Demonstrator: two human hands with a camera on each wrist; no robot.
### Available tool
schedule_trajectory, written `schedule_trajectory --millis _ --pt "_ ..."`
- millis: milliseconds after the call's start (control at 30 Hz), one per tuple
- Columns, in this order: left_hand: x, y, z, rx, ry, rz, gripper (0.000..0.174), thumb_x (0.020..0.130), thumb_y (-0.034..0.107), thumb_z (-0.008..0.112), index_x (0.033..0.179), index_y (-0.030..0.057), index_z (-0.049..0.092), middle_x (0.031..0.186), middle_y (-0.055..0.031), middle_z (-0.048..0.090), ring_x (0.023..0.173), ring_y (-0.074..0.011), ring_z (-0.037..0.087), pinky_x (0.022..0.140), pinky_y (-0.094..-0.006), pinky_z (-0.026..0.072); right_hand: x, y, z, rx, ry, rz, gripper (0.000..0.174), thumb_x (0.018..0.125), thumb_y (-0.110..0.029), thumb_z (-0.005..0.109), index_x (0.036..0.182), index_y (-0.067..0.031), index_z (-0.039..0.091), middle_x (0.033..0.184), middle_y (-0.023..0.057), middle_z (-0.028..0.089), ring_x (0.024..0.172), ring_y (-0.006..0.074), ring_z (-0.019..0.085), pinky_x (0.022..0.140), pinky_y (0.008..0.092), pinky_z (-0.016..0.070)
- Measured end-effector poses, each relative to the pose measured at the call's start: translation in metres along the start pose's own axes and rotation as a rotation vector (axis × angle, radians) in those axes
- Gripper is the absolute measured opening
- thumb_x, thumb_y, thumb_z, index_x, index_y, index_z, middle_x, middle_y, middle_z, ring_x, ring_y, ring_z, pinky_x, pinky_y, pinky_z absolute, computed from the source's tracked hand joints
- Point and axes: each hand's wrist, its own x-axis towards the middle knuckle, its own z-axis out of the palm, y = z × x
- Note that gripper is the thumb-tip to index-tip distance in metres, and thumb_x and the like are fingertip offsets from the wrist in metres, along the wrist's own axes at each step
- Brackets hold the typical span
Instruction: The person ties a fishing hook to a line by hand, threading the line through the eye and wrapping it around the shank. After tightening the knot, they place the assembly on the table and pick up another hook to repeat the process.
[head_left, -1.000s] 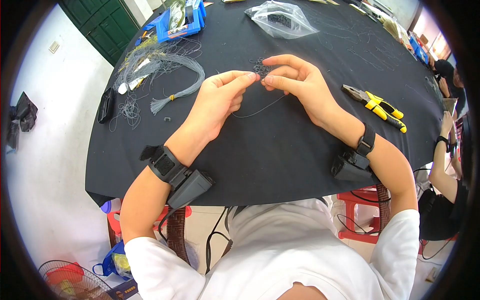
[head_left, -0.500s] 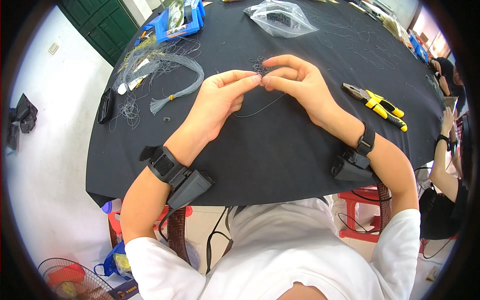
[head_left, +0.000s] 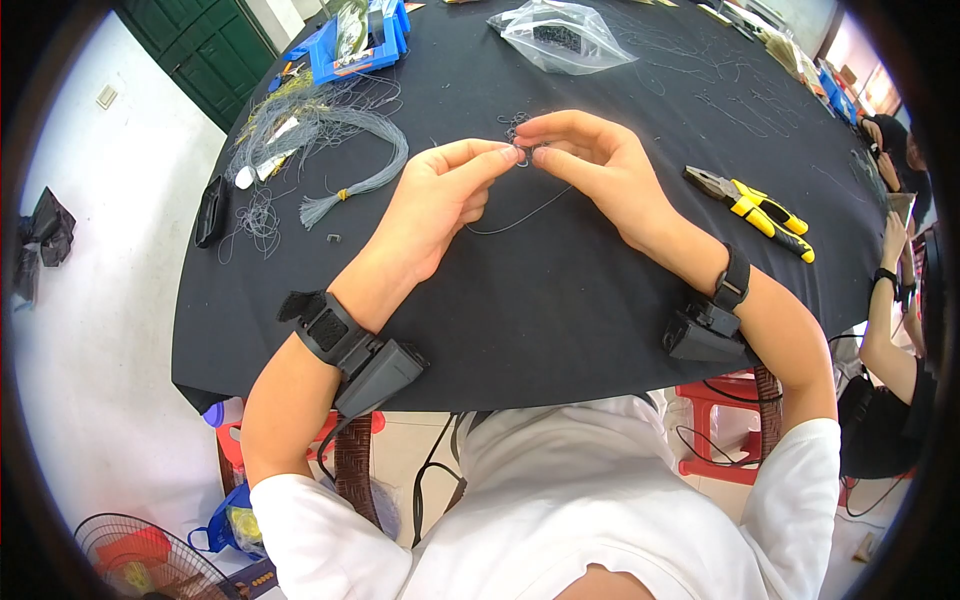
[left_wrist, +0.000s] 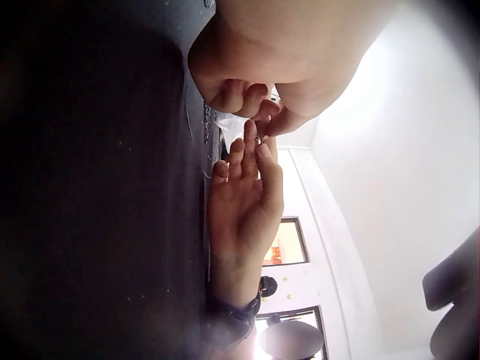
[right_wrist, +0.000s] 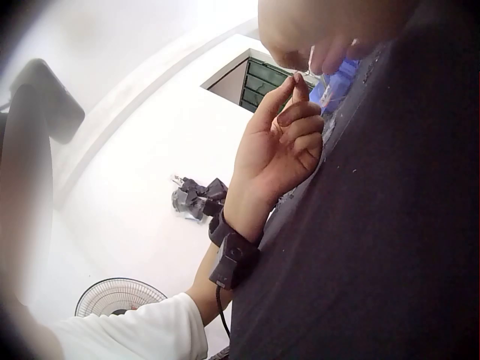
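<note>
Both hands meet fingertip to fingertip over the black tablecloth in the head view. The left hand [head_left: 445, 195] pinches a tiny item between thumb and forefinger, its other fingers curled. Close to it, the right hand [head_left: 615, 175] has its thumb and forefinger around a small dark piece [head_left: 530, 154], too small to identify. A thin grey line [head_left: 520, 221] curves beneath the hands. Just behind the fingertips lies a small pile of dark wire-like pieces [head_left: 516, 122]. In the left wrist view, a small shiny piece [left_wrist: 259, 139] shows between the fingertips.
Yellow-and-black pliers [head_left: 750, 208] lie right of the right hand. A bundle of grey line [head_left: 375, 165] and a black object [head_left: 211, 212] are at the left. Farther back stand a blue bin [head_left: 350, 65] and a clear plastic bag [head_left: 565, 40]. Another person's arm [head_left: 890, 300] is at the far right.
The right thumb and forefinger have shifted slightly, the thumb tip now a little apart from the left fingertips, with a small dark piece visible between the hands. The left hand has barely moved.
</note>
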Motion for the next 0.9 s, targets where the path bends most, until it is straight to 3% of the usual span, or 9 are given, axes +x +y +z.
schedule_trajectory --millis 167,267,467,567,667,900 --pt "0.0006 -0.0019 -0.0009 0.004 -0.025 0.010 0.019 0.086 0.017 0.058 0.097 0.0023 0.062 0.061 0.0099 0.038 0.050 0.0007 0.028 0.045 -0.0163 0.0215 -0.0009 -0.0024 -0.0042 0.003 -0.069 0.060 0.024 0.084 -0.007 0.058 0.107 -0.0018 0.059 0.101 0.0055 0.063 0.093 0.0108 0.058 0.083 0.0243 0.0447" --pt "-0.0001 -0.0007 0.0008 0.032 -0.043 0.016 0.018 0.086 0.017 0.057 0.096 0.0021 0.062 0.061 0.0099 0.038 0.050 0.0007 0.029 0.045 -0.0164 0.0218 -0.0007 -0.0028 0.0004 0.027 -0.006 0.008 0.022 0.082 -0.006 0.058 0.103 0.0011 0.061 0.089 0.0070 0.064 0.082 0.0086 0.059 0.076 0.0218 0.0465" --pt "-0.0021 0.0007 0.0017 0.106 -0.060 0.011 0.017 0.087 0.017 0.056 0.095 0.0022 0.061 0.061 0.0097 0.039 0.050 0.0009 0.029 0.045 -0.0157 0.0223 0.0006 0.0010 -0.0020 -0.072 -0.063 -0.040 0.018 0.082 -0.007 0.058 0.097 0.0010 0.063 0.083 0.0029 0.063 0.074 0.0041 0.056 0.067 0.0179 0.0443" --pt "-0.0015 0.0005 0.0022 0.100 -0.048 0.038 0.015 0.084 0.016 0.058 0.088 0.0024 0.063 0.061 0.0077 0.046 0.051 -0.0002 0.032 0.045 -0.0178 0.0227 0.0004 -0.0002 -0.0015 -0.092 -0.073 -0.040 0.017 0.081 -0.007 0.059 0.095 0.0009 0.063 0.082 0.0017 0.063 0.071 0.0026 0.053 0.064 0.0169 0.0428" --pt "-0.0013 -0.0001 0.0017 0.146 -0.061 0.033 0.017 0.087 0.017 0.056 0.094 0.0024 0.061 0.061 0.0099 0.038 0.050 0.0009 0.028 0.045 -0.0158 0.0218 0.0019 -0.0004 -0.0039 -0.167 -0.091 -0.110 0.014 0.080 -0.007 0.060 0.092 0.0012 0.063 0.079 0.0008 0.062 0.071 0.0029 0.053 0.064 0.0180 0.0429" --pt "-0.0009 -0.0005 0.0011 0.164 -0.066 0.022 0.018 0.087 0.018 0.056 0.095 0.0031 0.061 0.061 0.0102 0.037 0.050 0.0008 0.027 0.045 -0.0158 0.0220 0.0014 -0.0009 -0.0036 -0.218 -0.109 -0.142 0.012 0.080 -0.008 0.059 0.088 0.0012 0.061 0.077 -0.0004 0.060 0.069 0.0038 0.051 0.063 0.0192 0.0414"
